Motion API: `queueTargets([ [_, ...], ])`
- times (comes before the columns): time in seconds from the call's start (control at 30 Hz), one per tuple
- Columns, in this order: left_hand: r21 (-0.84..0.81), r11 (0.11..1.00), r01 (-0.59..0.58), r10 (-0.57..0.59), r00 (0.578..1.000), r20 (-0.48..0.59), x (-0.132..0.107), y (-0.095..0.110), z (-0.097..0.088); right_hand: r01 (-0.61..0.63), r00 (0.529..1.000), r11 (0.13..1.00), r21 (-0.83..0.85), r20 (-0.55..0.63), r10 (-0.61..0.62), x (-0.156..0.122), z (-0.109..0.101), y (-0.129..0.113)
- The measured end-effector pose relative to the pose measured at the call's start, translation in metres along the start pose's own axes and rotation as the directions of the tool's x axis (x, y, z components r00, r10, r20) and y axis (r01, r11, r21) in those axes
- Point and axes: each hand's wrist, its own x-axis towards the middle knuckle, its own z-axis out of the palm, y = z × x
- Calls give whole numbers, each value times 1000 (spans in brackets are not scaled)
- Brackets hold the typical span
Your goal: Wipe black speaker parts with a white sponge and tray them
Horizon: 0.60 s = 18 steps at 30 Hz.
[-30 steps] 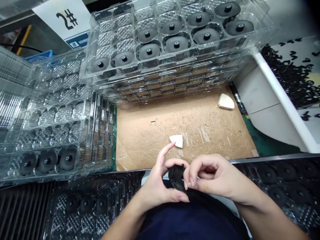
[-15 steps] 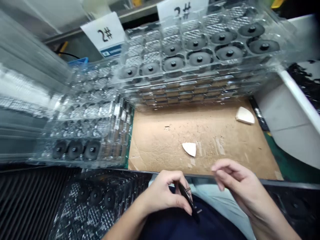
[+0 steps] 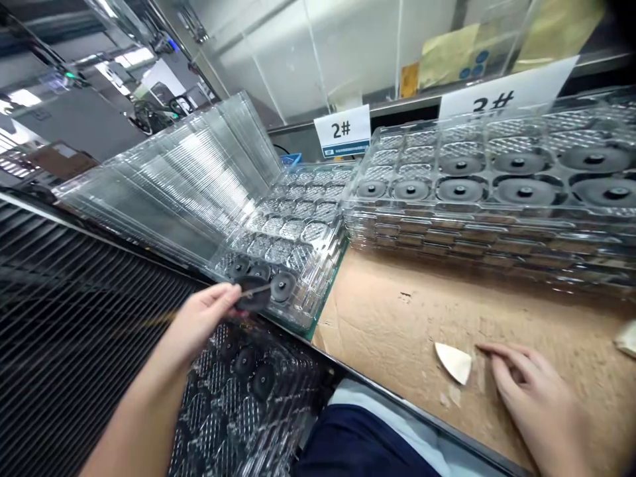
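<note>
My left hand [image 3: 211, 311] pinches a black round disc part [image 3: 252, 295] by its edge, and a thin metal pin seems to stick out of it. The disc hangs over the front of a clear plastic tray stack [image 3: 318, 291], close to several similar black discs, one of them a seated disc [image 3: 283, 286] in the front row. On the cardboard, my right hand [image 3: 534, 391] lies with its index finger stretched out and nothing visible in it. Just left of its fingertips is a white wedge-shaped pad [image 3: 454, 363].
Behind the cardboard sheet [image 3: 387, 311] stands a wider tray stack [image 3: 462, 218] with black discs, below a "3#" card. A "2#" card [image 3: 342, 129] is behind the left stack. Upright clear trays [image 3: 199, 172] lean left; a lower tray [image 3: 248, 397] sits beneath the table edge.
The view has swung left. My left hand has carried the black disc from in front of my body to the left tray stack. My right hand has come down onto the cardboard.
</note>
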Motion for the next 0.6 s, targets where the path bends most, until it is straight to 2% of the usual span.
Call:
queueTargets([
  [0.07, 197, 980, 32, 17, 970, -244, 25, -13, -26, -6, 1000, 1000, 27, 1, 6, -2, -1, 0],
  [0.13, 348, 933, 89, 59, 917, -394, 55, -29, -45, -11, 1000, 999, 49, 20, 10, -4, -2, 2],
  [0.17, 400, 910, 109, 77, 904, -420, 71, -38, -50, -19, 999, 998, 53, 33, 17, -4, -3, 3],
  [0.23, 467, 874, 132, 80, 910, -407, 98, -53, -55, -31, 998, 998, 52, 50, 29, -3, -3, 6],
  [0.33, 514, 845, 149, 84, 912, -401, 119, -70, -50, -28, 999, 998, 58, 38, 25, -1, 0, 11],
  [0.43, 528, 834, 161, 145, 859, -491, 105, -81, -45, -16, 1000, 999, 51, 10, 15, 1, 3, 14],
  [0.47, 532, 832, 157, 170, 841, -514, 93, -85, -43, -5, 1000, 999, 49, 3, 4, 1, 3, 14],
  [0.6, 552, 831, 70, 273, 813, -514, 29, -101, -36, 81, 996, 995, 65, -27, -80, -7, 3, 5],
])
